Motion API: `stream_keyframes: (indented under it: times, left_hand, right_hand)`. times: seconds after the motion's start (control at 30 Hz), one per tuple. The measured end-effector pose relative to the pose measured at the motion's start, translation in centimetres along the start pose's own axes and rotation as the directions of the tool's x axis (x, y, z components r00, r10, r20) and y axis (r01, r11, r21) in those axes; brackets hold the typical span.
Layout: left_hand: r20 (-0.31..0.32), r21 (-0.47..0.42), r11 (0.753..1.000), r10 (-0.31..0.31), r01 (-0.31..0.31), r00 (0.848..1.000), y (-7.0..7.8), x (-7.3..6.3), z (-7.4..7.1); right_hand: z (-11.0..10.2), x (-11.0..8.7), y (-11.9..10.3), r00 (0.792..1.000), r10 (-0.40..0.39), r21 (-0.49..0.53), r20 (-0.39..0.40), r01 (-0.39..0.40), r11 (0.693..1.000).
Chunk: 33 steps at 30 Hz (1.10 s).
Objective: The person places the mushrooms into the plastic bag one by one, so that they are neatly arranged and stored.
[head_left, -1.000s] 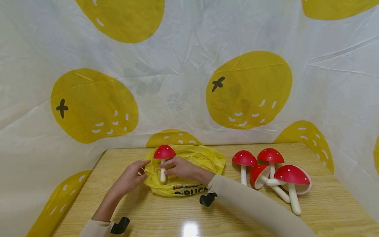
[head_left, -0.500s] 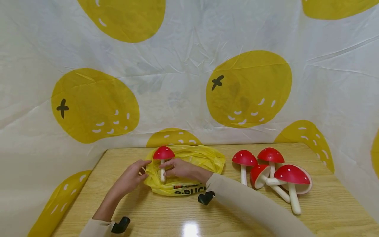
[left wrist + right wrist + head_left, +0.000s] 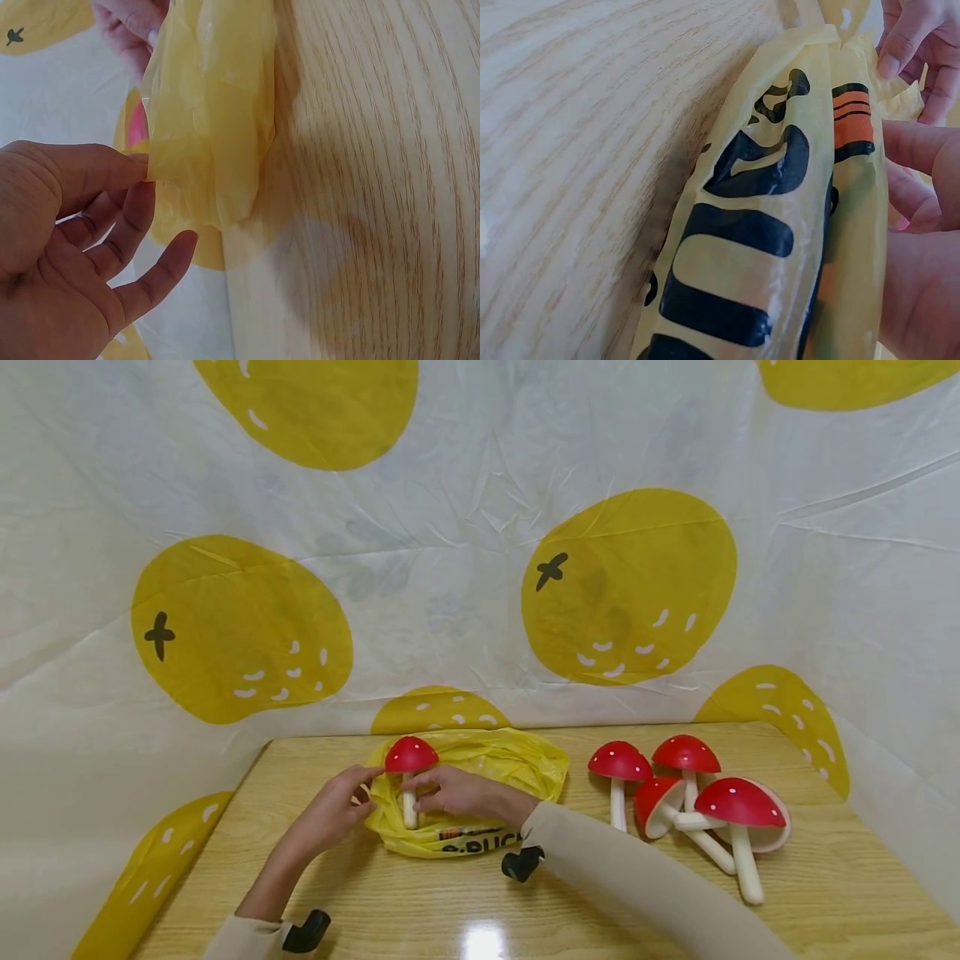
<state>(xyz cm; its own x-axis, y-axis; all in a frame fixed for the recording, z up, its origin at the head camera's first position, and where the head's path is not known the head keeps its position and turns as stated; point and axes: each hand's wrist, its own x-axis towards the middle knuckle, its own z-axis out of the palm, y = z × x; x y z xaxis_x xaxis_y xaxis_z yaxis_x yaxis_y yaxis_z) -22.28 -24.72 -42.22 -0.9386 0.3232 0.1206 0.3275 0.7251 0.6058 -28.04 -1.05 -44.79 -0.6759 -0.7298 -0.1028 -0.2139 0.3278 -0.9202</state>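
Note:
A yellow plastic bag (image 3: 528, 760) with black lettering lies spread on the table, its mouth facing up. My left hand (image 3: 335, 807) pinches the bag's left rim between thumb and fingertips, as the left wrist view shows at the bag edge (image 3: 202, 112). A toy mushroom (image 3: 411, 755) with a red, white-dotted cap and pale stem stands upright over the bag's left part. The fingers of my right hand (image 3: 461, 792) hold it by the stem. In the right wrist view the bag's wall (image 3: 742, 232) hides most of the mushroom.
Several similar mushrooms (image 3: 738, 803) lie in a cluster on the right of the wooden table (image 3: 420, 918), some leaning on each other. Behind and beside the table hangs a white cloth (image 3: 450, 610) printed with big yellow fruits.
The mushroom in my right hand has moved slightly down and left, over the bag. My left hand has stayed almost still on the rim.

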Motion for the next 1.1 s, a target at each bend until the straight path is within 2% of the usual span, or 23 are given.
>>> stream_keyframes:
  times: [0.23,0.33,0.57,0.87,1.1]
  left_hand:
    - [-0.009,0.008,1.0,-0.029,0.029,1.0,-0.1,0.0,0.2]
    - [-0.015,0.014,1.0,-0.017,0.017,1.0,-0.3,-0.1,0.1]
    - [-0.013,0.009,1.0,-0.008,0.008,1.0,-0.5,-0.3,-0.1]
    - [-0.016,0.013,1.0,-0.024,0.024,1.0,-0.4,-0.4,-0.1]
    - [-0.025,0.011,1.0,-0.027,0.027,0.999,-0.4,-0.6,-0.1]
  right_hand:
    - [-0.8,-0.9,-0.2,1.0,0.005,-0.066,0.024,-0.003,0.998]
    - [-1.3,-1.5,-0.2,0.999,0.005,-0.083,0.035,-0.002,0.997]
    - [-2.5,-3.2,-0.1,0.997,0.006,-0.026,0.072,-0.004,1.0]
    - [-4.3,-6.2,-0.2,0.997,-0.026,0.065,0.066,0.022,0.998]
    - [-5.3,-8.7,-0.6,0.997,-0.049,0.073,0.063,0.044,0.996]
